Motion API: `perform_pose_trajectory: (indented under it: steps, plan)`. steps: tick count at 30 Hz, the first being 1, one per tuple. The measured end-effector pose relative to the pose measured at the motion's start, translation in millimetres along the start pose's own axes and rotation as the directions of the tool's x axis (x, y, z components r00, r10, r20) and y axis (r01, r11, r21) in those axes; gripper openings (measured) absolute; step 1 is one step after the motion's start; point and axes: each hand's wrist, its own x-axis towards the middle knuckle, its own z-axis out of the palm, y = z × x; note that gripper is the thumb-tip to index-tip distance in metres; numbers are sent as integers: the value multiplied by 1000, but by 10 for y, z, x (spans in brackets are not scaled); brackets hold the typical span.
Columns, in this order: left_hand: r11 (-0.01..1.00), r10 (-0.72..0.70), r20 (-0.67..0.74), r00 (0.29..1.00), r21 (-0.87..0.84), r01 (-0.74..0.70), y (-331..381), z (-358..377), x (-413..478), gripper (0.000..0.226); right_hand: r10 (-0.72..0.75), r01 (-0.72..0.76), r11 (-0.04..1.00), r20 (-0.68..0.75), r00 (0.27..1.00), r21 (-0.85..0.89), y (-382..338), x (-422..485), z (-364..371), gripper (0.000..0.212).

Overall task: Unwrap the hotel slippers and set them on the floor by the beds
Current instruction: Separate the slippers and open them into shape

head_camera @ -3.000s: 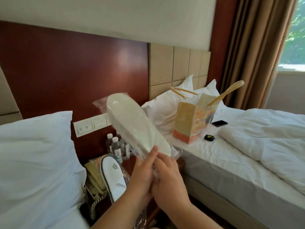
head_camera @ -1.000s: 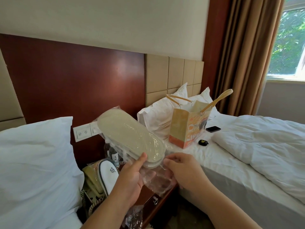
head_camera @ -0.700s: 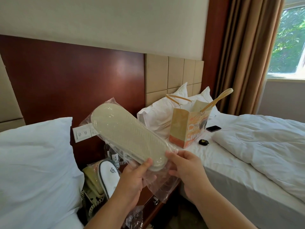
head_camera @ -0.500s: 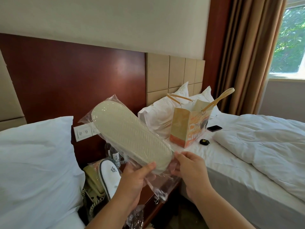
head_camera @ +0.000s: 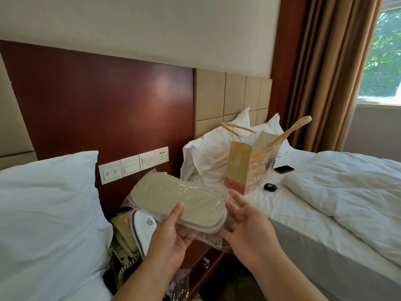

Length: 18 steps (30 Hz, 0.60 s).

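Left hand [head_camera: 171, 237] grips the near end of the wrapped slipper pair [head_camera: 180, 199]: thumb on the ribbed beige sole, fingers curled beneath. Right hand [head_camera: 247, 227] lies just beside that end, fingers straight and spread, at the crinkled clear film [head_camera: 213, 241]. The pair is held soles-up above the wooden nightstand [head_camera: 208, 260]. Beyond, a white fabric slipper [head_camera: 144, 227] with grey piping lies by a telephone [head_camera: 122, 237].
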Motion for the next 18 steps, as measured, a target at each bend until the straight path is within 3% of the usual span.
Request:
perform_pose_trajectory:
  steps: [2,5,7,10,15,18]
  plan:
    - [1000,-5,2,1000,-1,5,5,-11,11,57,-7,9,997,28,1000,-80,16,-17,6,51]
    - [1000,1,15,1000,5,-1,13,-19,15,55,-33,39,964,28,999,-261,52,-26,16,33]
    - [1000,8,31,999,5,-8,10,-13,13,53,-12,23,950,35,999,-311,65,-14,17,34]
    - [1000,3,45,999,2,-3,1,-20,17,54,42,-21,945,58,997,-327,3,5,15,36]
    - [999,-38,110,993,25,36,9,-40,7,52,221,-146,949,259,940,-279,-139,27,-61,48]
    - [995,-82,135,987,63,74,7,-45,14,54,256,-159,938,307,917,-307,-179,28,-115,54]
